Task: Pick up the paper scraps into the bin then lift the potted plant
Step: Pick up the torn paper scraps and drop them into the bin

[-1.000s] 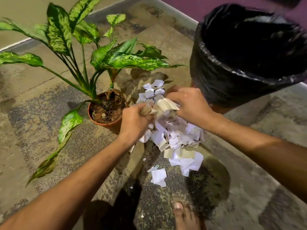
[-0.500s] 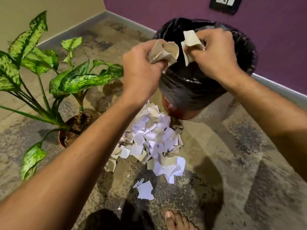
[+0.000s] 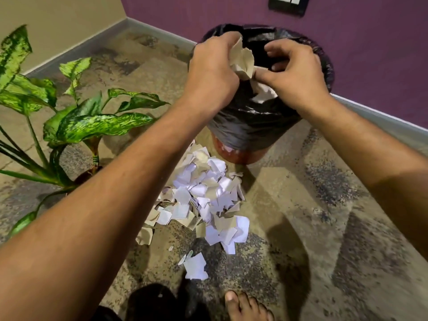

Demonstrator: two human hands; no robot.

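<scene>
Floor: mottled beige-grey stone, meeting a purple wall at 1 o'clock and a beige wall at 10 o'clock, grey skirting along both. Dark switch plate on the purple wall at the top edge.

Bin: round, lined with a black plastic bag, reddish base showing below the liner. Stands at 12 o'clock, near the purple wall.

Left hand: over the bin's rim on the 9 o'clock side, fingers curled, grip clutching a crumpled beige wad of paper above the opening.

Right hand: over the opening on the 3 o'clock side, fingers bent and partly spread. Thumb and forefinger lie against the wad; whether the grip pinches it, cannot tell. A pale loose scrap shows just under this hand, against the liner.

Pile of paper scraps: white, lilac and beige pieces heaped on the floor at centre, its far end touching the bin's base. Two stray pieces lie apart at 6 o'clock.

Potted plant: variegated green leaves, at 9 o'clock, on the floor; pot mostly hidden behind the left forearm.

Bare foot at the bottom edge, 6 o'clock.
</scene>
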